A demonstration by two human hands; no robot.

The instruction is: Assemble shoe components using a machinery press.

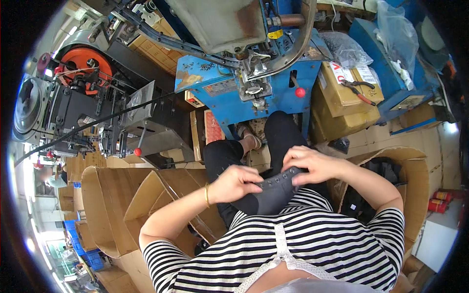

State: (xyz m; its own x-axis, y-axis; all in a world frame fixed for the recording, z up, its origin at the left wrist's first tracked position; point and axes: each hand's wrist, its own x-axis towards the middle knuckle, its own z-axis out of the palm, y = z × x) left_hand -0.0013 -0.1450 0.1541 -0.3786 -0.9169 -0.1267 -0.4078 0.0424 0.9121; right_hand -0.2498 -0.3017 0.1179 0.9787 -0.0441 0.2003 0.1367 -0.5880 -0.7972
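Observation:
Over my lap I hold a black shoe upper (271, 199), a smooth, curved piece with a row of small metal hooks or eyelets along its far edge. My left hand (235, 183) pinches that edge near the row's left end, thumb and fingers closed. At the right end of the row, my right hand (311, 165) grips the piece, its thumb on the near side and its fingers bent over the far side. Its underside is hidden from view. Beyond my knees stands a blue machine (215, 80) with a curved metal feed rail (293, 56) and a red-knobbed lever (300, 92).
Cardboard boxes stand on both sides: an open carton (110, 205) at left and another (415, 171) holding black pieces at right. Pliers (359, 92) lie on a taped box (342, 105). A dark machine with an orange wheel (87, 66) is at far left.

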